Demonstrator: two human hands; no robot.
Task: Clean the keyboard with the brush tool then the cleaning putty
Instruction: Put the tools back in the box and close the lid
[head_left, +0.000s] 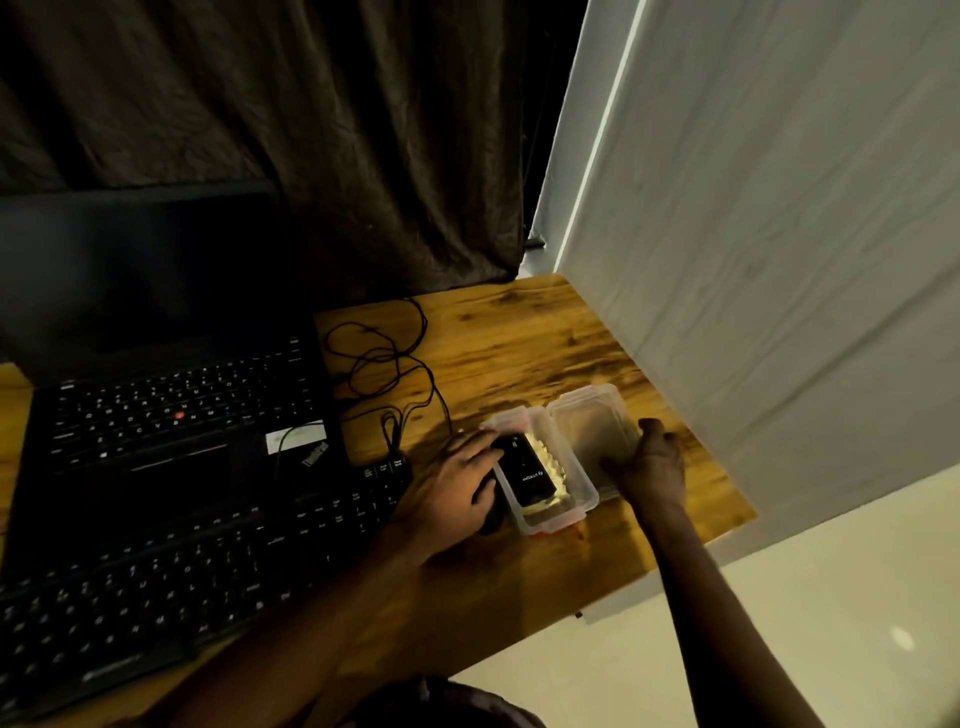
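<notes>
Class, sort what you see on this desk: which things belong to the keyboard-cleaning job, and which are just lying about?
Belongs to the job:
keyboard
clear plastic box, lid open
black tool in the box
left hand
right hand

Just lying about:
laptop
tangled black cable
dark curtain

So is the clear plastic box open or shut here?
Open. The clear plastic box has its lid swung flat onto the desk beside it, the right hand on the lid, and a black item lies inside.
</notes>
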